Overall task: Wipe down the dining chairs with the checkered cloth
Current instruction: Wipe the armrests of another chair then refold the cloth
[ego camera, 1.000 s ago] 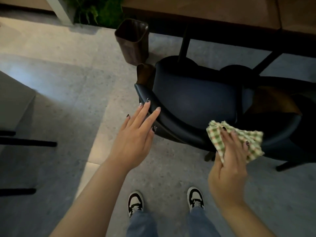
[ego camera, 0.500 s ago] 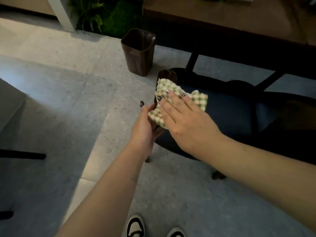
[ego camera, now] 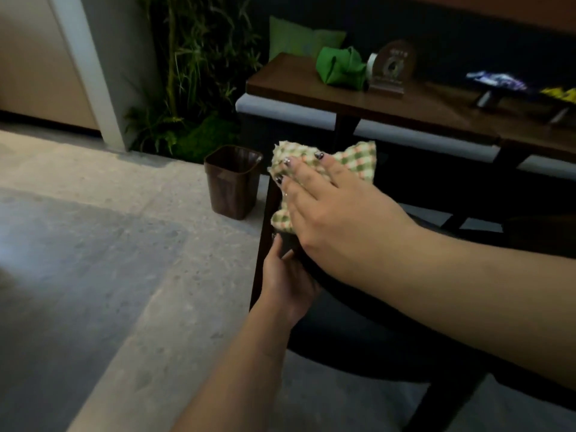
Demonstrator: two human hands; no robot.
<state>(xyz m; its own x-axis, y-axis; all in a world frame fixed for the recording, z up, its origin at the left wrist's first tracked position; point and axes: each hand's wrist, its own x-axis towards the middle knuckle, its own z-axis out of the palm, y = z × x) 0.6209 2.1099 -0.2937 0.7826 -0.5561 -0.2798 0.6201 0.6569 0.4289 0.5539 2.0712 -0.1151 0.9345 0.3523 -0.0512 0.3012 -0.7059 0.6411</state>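
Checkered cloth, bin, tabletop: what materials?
Checkered cloth: woven fabric, likely cotton; soft folds, matte green-orange check. Waste bin: probably plastic with printed wood grain; slight sheen, thin rolled rim. Tabletop: dark wood or wood-look laminate, satin finish; cannot tell which.

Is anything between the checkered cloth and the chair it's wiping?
Nothing visible. The right hand presses the checkered cloth straight against the chair; the left hand holds the chair lower down.
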